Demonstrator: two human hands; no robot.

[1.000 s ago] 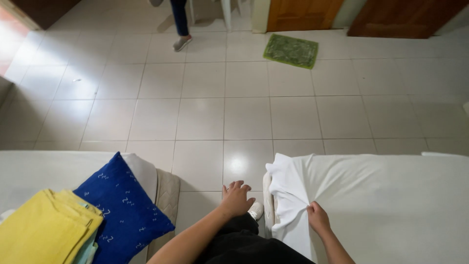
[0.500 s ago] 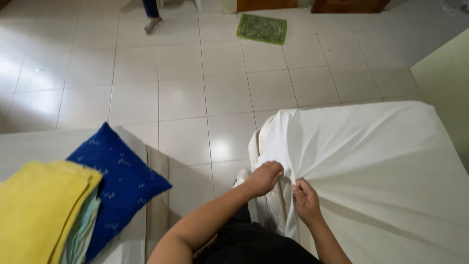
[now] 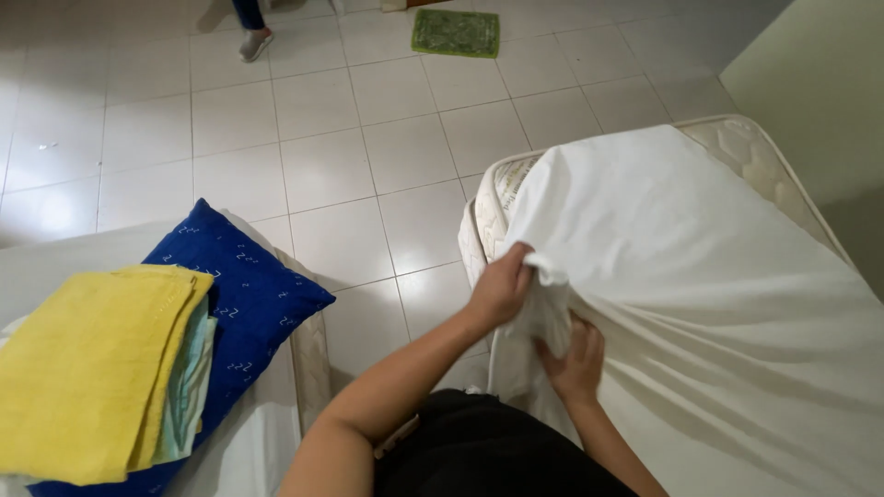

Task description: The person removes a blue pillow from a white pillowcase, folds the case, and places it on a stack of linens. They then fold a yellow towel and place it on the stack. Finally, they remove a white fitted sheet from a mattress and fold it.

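Sheet (image 3: 681,267) bunched between both hands (image 3: 539,317)

Pale square tiles cover the floor (image 3: 322,156), glossy with soft reflected light, and a green mat (image 3: 455,31) lies at the far end near another person's shoe (image 3: 255,43). A light green wall (image 3: 820,83) rises on the right. On the left, a second bed (image 3: 55,267) carries a blue pillow (image 3: 241,294) and folded yellow cloth (image 3: 87,368).
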